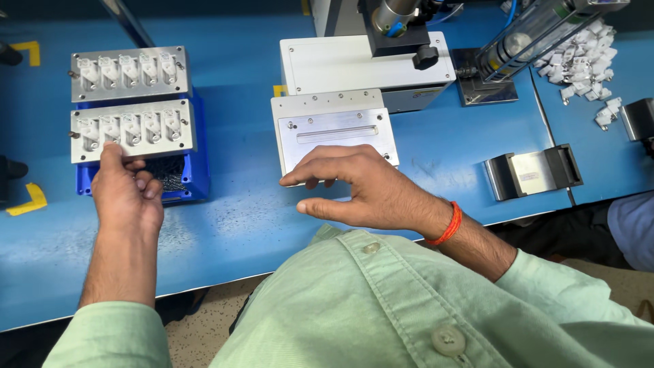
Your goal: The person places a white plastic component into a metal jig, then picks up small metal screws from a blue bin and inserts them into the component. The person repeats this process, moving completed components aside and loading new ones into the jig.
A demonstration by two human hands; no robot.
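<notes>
left hand (128, 191) grips the front edge of the near metal tray (133, 129), which sits on a blue bin (194, 174) and holds five white parts. right hand (361, 187) hovers, fingers spread, over the metal plate (337, 126).

Blue workbench (231, 225) with a press and loose parts

At the back stands a white machine base (368, 65) with a dark metal head (395, 24) and a black knob (425, 57). To its right lies a clear cylinder (538, 34) on a grey plate (485, 92), beside a heap of small white plastic pieces (584, 58). Nearer the edge sits a grey metal bracket (533, 172). Yellow corner marks (28, 200) show on the far left.
</notes>
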